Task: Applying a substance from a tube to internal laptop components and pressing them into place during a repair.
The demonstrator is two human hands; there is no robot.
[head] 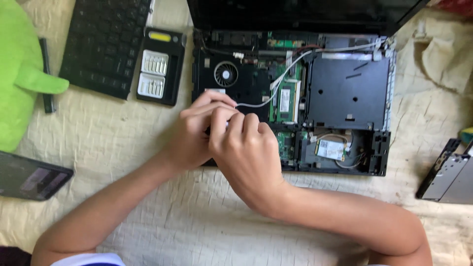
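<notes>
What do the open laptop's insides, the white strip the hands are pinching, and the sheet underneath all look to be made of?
Laptop base: matte black plastic, judging by its moulded look; the green boards look like glossy circuit board. White strip: thin and flexible, probably a plastic ribbon cable, since it curves freely toward the left hand and right hand. Sheet: cream woven cloth, wrinkled.

Both hands meet over the near left part of the opened laptop (295,93): the left hand (194,130) pinches a white cable (276,88), the right hand (246,152) curled just beside it.
</notes>
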